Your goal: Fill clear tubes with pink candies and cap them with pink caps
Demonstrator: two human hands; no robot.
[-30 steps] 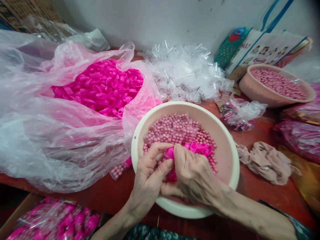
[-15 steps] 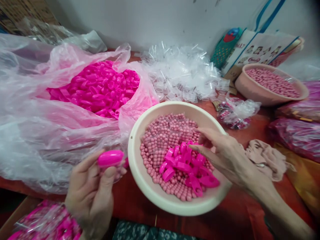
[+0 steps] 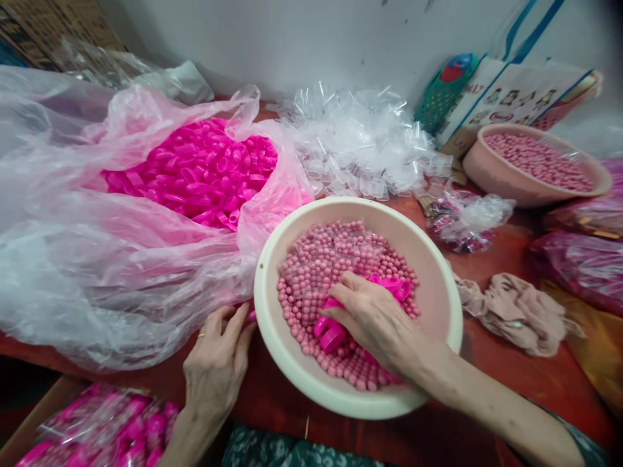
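Note:
A cream bowl point(image 3: 439, 285) in front of me holds small pink beads point(image 3: 331, 256), with a heap of bright pink capsule halves point(image 3: 332, 337) on top. My right hand point(image 3: 377, 321) is inside the bowl, its fingers curled down onto those halves. My left hand point(image 3: 217, 363) lies on the red table just left of the bowl's rim, a ring on one finger. Its fingertips touch a bit of pink point(image 3: 251, 316) beside the clear plastic bag. Whether it grips anything is hidden.
A big clear bag point(image 3: 73, 259) holds many pink capsule halves point(image 3: 195, 168) at left. Behind the bowl lies a pile of clear wrappers point(image 3: 360, 143). A second bowl of beads point(image 3: 487, 176), filled packets point(image 3: 579, 266), a crumpled cloth point(image 3: 516, 311) and a box of pink packets point(image 3: 97, 428) surround me.
My left hand, which held up a closed pink capsule, has dropped to the table by the bowl's rim. My right hand has gone back down onto the pink halves.

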